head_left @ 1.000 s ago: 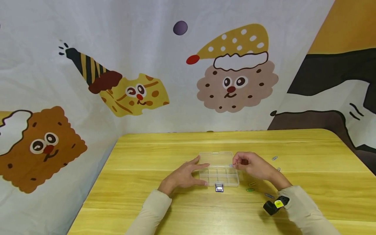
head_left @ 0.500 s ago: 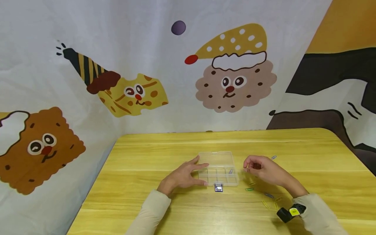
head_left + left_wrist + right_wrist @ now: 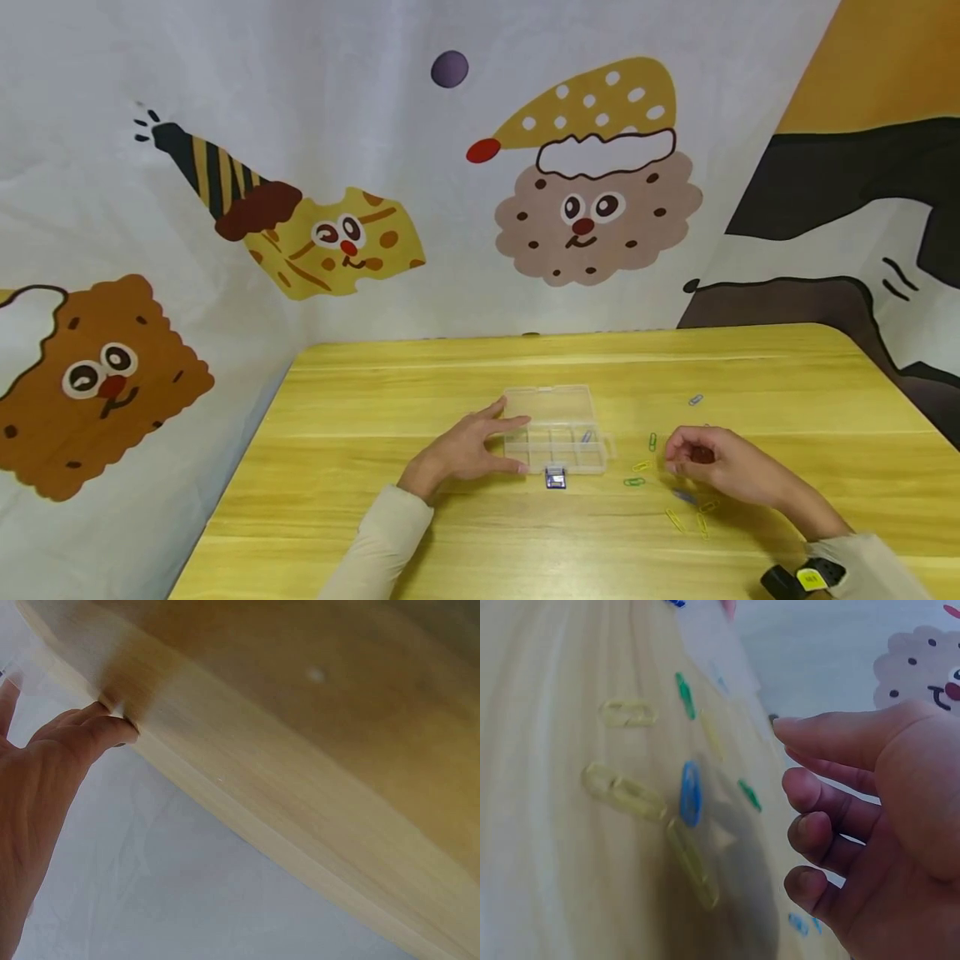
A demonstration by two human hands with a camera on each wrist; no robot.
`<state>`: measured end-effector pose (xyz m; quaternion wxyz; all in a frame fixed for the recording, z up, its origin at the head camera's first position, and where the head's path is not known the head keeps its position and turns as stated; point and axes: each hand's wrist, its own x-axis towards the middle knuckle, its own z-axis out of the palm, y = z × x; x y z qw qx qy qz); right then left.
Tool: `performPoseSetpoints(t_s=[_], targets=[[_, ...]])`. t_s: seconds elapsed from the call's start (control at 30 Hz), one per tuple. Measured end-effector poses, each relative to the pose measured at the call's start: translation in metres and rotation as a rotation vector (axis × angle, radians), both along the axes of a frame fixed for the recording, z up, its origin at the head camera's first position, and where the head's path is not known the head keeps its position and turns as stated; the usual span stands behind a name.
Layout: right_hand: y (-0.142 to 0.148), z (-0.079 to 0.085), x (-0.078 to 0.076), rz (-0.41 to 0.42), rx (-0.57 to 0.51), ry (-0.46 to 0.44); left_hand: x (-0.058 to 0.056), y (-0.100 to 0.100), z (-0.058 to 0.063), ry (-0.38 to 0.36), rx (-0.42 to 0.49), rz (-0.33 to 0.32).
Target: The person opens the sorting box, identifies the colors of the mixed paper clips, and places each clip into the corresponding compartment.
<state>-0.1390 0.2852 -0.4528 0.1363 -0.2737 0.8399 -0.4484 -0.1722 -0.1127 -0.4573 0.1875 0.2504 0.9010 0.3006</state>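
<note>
My left hand [image 3: 468, 444], fingers spread, rests against the left side of a clear plastic compartment box [image 3: 567, 457] whose lid [image 3: 551, 408] is raised at the back. In a far right compartment lies a bluish paper clip [image 3: 587, 437]. My right hand [image 3: 708, 458] hovers right of the box, fingers loosely bent with nothing seen between them. Close beneath it lies a blue paper clip [image 3: 691, 793]. Green paper clips [image 3: 634, 482] and yellow paper clips [image 3: 674, 520] are scattered around. In the left wrist view, the left hand's [image 3: 56, 754] fingertips are seen, while the box is mostly out of view.
A blue-edged latch-like piece [image 3: 555, 477] sits at the box's front edge. A light blue paper clip [image 3: 696, 400] lies farther back on the wooden table [image 3: 390, 375]. Behind the table hangs a cartoon-printed cloth [image 3: 360, 100].
The bluish paper clip at my right fingertips was let go into the far right compartment. My right hand then moved right and nearer, over the loose clips. The left hand stayed at the box.
</note>
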Motion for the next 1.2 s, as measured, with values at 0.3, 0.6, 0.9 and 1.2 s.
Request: performPoseSetpoints(t_s=[0.3,0.6,0.9,1.2], targets=[[0.019,-0.013,0.003,0.041,-0.048,-0.16,-0.001,0.001,0.0,-0.001,0.004,-0.01],[0.02,-0.018,0.004,0.093,-0.074,-0.237,-0.001,0.002,0.003,-0.004,0.005,-0.016],[0.018,-0.018,0.008,0.046,-0.038,-0.202,-0.001,0.001,0.003,-0.011,-0.004,-0.025],[0.017,-0.021,0.008,0.036,-0.077,-0.201,-0.002,0.001,0.001,-0.02,0.002,-0.021]])
